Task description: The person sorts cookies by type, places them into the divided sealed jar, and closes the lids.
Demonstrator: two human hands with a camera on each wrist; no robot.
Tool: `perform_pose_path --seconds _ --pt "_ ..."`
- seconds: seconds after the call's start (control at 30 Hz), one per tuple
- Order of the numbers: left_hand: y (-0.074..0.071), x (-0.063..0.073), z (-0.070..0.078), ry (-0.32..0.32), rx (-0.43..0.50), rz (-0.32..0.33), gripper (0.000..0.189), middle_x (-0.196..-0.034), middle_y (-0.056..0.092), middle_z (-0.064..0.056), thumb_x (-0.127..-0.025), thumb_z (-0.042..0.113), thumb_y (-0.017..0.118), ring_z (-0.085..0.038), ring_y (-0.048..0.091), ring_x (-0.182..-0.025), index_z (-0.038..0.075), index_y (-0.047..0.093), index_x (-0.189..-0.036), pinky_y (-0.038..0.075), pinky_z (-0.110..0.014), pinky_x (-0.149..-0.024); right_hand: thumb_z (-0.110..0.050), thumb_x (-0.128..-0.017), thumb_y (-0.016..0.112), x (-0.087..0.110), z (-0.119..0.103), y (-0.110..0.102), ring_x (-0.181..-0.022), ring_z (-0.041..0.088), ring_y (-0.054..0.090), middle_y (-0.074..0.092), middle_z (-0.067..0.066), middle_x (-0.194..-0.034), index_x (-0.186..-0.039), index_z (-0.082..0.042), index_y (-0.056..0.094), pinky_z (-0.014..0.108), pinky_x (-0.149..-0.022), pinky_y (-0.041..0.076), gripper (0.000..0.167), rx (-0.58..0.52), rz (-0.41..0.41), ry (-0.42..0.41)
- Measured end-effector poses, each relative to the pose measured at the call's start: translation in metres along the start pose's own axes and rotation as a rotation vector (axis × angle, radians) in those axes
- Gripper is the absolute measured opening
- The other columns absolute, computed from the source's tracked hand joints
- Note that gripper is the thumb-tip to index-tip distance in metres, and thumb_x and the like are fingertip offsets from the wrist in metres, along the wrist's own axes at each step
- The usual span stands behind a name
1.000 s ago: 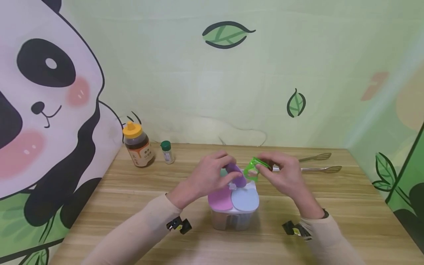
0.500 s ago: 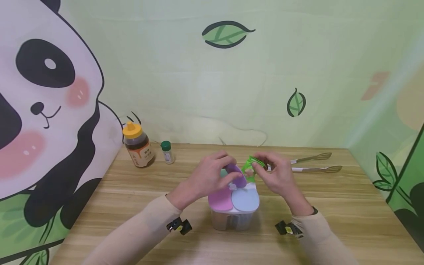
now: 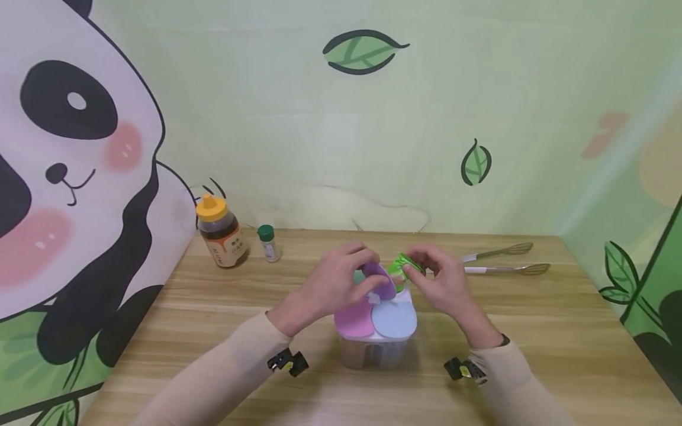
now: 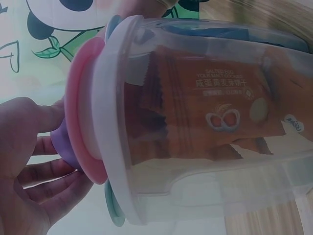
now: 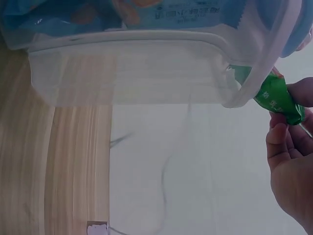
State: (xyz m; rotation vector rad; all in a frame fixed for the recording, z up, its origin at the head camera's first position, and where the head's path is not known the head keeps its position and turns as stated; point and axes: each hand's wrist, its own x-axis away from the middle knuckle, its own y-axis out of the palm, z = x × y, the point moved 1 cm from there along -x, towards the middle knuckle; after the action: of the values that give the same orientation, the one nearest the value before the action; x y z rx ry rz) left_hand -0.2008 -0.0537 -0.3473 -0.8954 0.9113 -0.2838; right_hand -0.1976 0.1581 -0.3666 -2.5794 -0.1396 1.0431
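A clear plastic storage box point(image 3: 351, 354) has a white top with pink, light blue, teal and purple lids. My left hand point(image 3: 341, 278) holds the purple lid point(image 3: 388, 285) tilted up between thumb and fingers. My right hand point(image 3: 442, 281) pinches a small green snack packet point(image 3: 401, 265) at the box's far right corner. In the right wrist view, the lower end of the green packet point(image 5: 276, 96) shows through the clear wall, just below the rim. Orange cookie packets point(image 4: 210, 103) show through the box in the left wrist view, and blue packets point(image 5: 195, 12) in the right wrist view.
A brown-filled bottle with a yellow cap point(image 3: 224, 236) and a small green-capped shaker point(image 3: 268, 244) stand at the back left of the wooden table point(image 3: 213, 319). Two whisks point(image 3: 506, 269) lie at the back right, their handles partly behind my right hand. A printed backdrop rises behind.
My right hand has moved left with the green packet, from beside the box to its raised-lid corner, and the packet has dipped lower. My left hand keeps the purple lid tilted up.
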Motion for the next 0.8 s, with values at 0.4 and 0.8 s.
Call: perform_pose_path --seconds 0.4,0.8 --pt "-0.001 -0.002 0.000 -0.002 0.007 -0.021 0.022 -0.091 0.064 0.002 -0.086 0.029 0.076 -0.008 0.063 -0.079 0.012 0.069 -0.097 0.053 -0.016 -0.068 0.005 -0.077 0.076 0.006 0.027 -0.004 -0.069 0.008 0.053 0.070 0.000 -0.082 -0.093 -0.010 0.072 0.020 -0.060 0.045 0.022 0.150 -0.118 -0.175" --pt "-0.002 0.000 0.000 -0.004 0.012 -0.033 0.019 -0.090 0.064 0.003 -0.087 0.029 0.075 -0.007 0.062 -0.079 0.013 0.069 -0.096 0.051 -0.013 -0.068 -0.002 -0.077 0.074 0.011 0.031 0.001 -0.069 0.010 0.060 0.067 -0.003 -0.077 -0.081 -0.014 0.068 0.024 -0.061 0.053 0.014 0.264 -0.202 -0.236"
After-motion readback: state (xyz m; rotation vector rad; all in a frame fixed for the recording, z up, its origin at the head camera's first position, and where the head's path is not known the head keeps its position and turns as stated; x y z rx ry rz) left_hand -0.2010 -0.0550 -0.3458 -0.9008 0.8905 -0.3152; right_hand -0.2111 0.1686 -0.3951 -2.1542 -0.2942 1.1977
